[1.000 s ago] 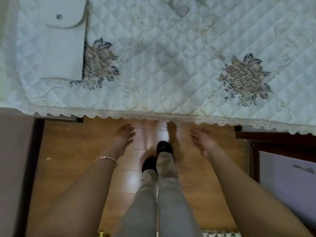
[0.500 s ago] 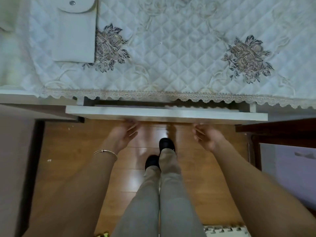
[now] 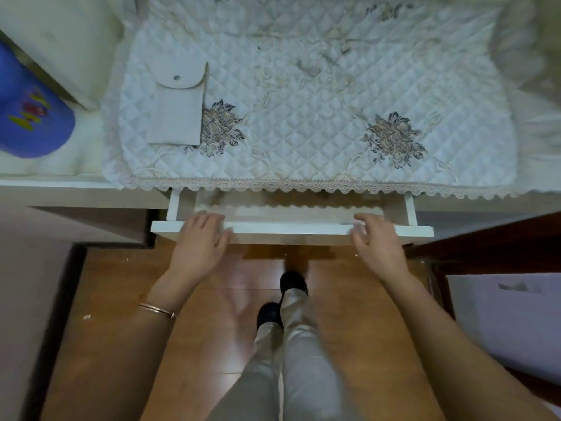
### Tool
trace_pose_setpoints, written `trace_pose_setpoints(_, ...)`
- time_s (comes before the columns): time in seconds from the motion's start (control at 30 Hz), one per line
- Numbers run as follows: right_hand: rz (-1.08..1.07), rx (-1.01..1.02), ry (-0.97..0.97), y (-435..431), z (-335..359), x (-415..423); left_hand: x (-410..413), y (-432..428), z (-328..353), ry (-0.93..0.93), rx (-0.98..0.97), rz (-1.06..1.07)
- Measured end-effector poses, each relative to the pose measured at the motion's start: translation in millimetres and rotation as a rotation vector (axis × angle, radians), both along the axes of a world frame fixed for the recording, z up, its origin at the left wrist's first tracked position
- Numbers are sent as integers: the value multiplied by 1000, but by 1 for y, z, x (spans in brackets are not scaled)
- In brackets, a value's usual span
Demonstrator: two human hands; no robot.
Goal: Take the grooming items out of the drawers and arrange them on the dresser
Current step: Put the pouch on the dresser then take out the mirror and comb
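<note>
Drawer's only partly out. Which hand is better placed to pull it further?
Left, marginally: the left hand has its fingers laid over the drawer front; the right hand looks blurred, its hold unclear. Using both seems steadier.
</note>
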State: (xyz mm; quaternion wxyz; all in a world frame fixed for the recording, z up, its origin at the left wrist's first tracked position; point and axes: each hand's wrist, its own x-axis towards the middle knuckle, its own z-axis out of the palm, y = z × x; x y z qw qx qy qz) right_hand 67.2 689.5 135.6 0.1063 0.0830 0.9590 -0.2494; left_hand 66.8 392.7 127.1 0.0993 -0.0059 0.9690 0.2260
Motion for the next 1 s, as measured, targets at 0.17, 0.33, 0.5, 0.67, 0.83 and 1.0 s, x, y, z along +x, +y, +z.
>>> trace_pose_setpoints(0.17, 55, 158, -77, 2, -3, -2, -3, -2, -6, -69, -4, 15)
trace_pose_setpoints(0.33, 27, 114, -135, 0, 8, 24, 20, -1, -4, -130, 39, 79)
trace_pose_setpoints(0.5, -12, 94, -161, 0, 5, 62, 57, 0, -12, -84, 90, 99)
trace_pose_setpoints(0.67, -18, 116, -191, 0, 4, 94, 83, -5, -12, -171, 43, 63)
trace_pose_setpoints(0.83, -21, 147, -298, 1, -1, 116, 109, -2, -15, -277, -3, 49)
trace_pose_setpoints(1.0, -27, 143, -356, 3, -11, 133, 125, 2, -21, -377, -51, 48)
